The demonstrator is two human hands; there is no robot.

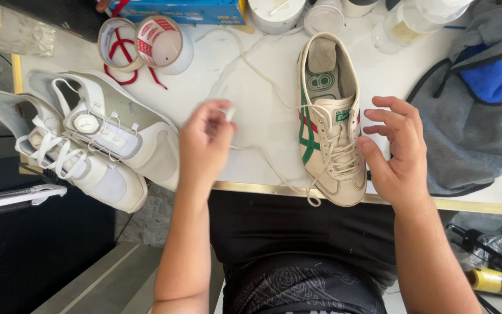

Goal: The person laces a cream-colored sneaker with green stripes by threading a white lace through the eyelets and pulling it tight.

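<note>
**A:** ok so far left on the counter point(262, 119) there's a pair of white sneakers point(97, 142), toes toward the person. What's the left hand point(204, 145) up to?

**B:** it's raised over the counter with the wrist bent, fingers point(219, 110) pinched shut on the end of a cream shoelace point(262, 78). The lace trails loose across to the cream sneaker with green stripes point(329, 125), which sits at the counter's front edge, toe toward the person.

**A:** and the right hand point(399, 151)?

**B:** just beside that sneaker's right side, palm facing it, fingers spread open and curled, holding nothing. Grey cloth point(472, 128) lies beyond it.
</note>
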